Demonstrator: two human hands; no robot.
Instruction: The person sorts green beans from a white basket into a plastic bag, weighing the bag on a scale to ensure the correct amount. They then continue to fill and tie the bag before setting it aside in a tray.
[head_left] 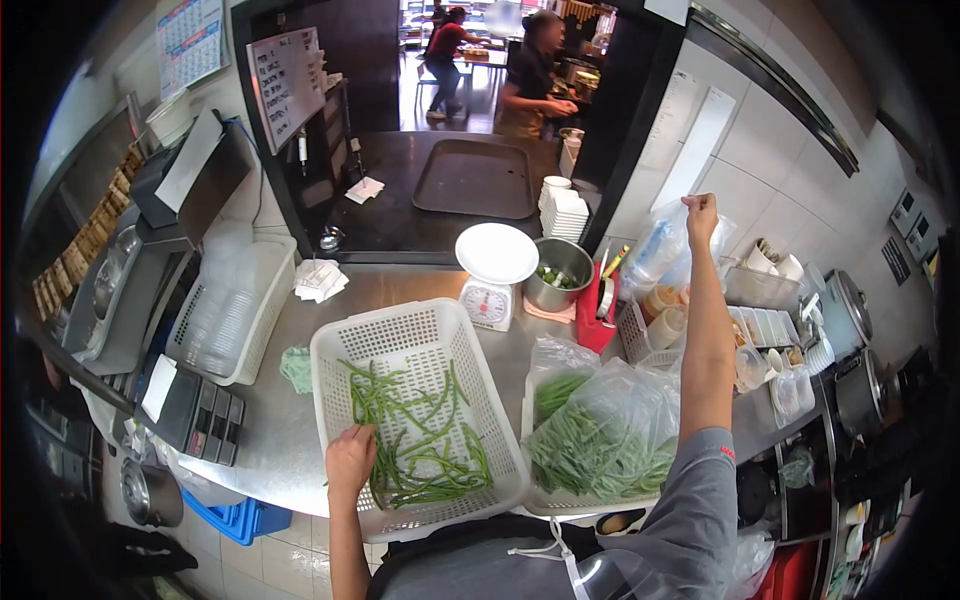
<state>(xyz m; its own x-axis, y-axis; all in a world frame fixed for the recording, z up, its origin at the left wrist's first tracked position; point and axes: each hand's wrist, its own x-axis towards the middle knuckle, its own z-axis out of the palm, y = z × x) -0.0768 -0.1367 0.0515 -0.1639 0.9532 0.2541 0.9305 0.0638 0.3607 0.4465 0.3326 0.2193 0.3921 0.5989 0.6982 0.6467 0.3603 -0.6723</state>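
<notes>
Left hand: My left hand [352,458] is at the left side of a white basket [497,425], with its fingers curled down toward the inside. I cannot tell whether they pinch a bean.
Green beans: The long, thin green beans [437,433] lie loose and tangled in that basket, just to the right of my left hand; the nearest ones are right by its fingertips. They spread from there across the middle to the lower right.
Right hand: My right hand [702,215] is raised well apart from the beans, up and to the right, in front of hanging clear plastic bags [660,250]. Its fingers are drawn together; I cannot tell whether they grip anything.
Bagged greens: To the right of the basket, clear bags hold leafy greens [590,450] and a bundle of slim green stalks [560,393].
Beyond the basket: A scale [487,303] with a round white top stands on the metal desk [270,440], and a metal pot [557,292] with green pieces inside is just right of it.
Left of the basket: A crumpled green cloth [297,369] lies near the rim.
</notes>
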